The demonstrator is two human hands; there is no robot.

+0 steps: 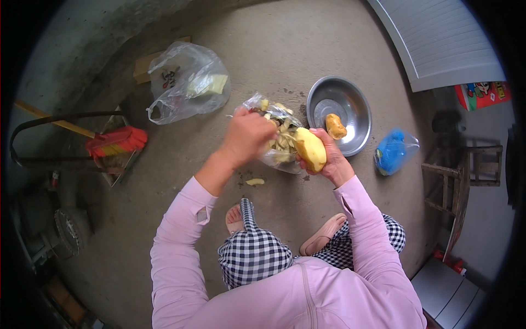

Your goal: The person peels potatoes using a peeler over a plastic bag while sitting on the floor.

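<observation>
My right hand grips a large, mostly peeled potato, with brownish skin left along its left side. Left of it, my left hand is curled and blurred above an open clear plastic bag of peelings. A bit of something red shows by its fingertips; what it holds, if anything, is hidden. Beyond my right hand stands a metal basin with a smaller yellow-brown potato inside. One loose peeling lies on the concrete floor, nearer my feet.
A clear plastic bag with something pale green inside lies upper left, by cardboard. Farther left are a red-headed broom and a dustpan. A bag with blue contents and a wooden stool stand right.
</observation>
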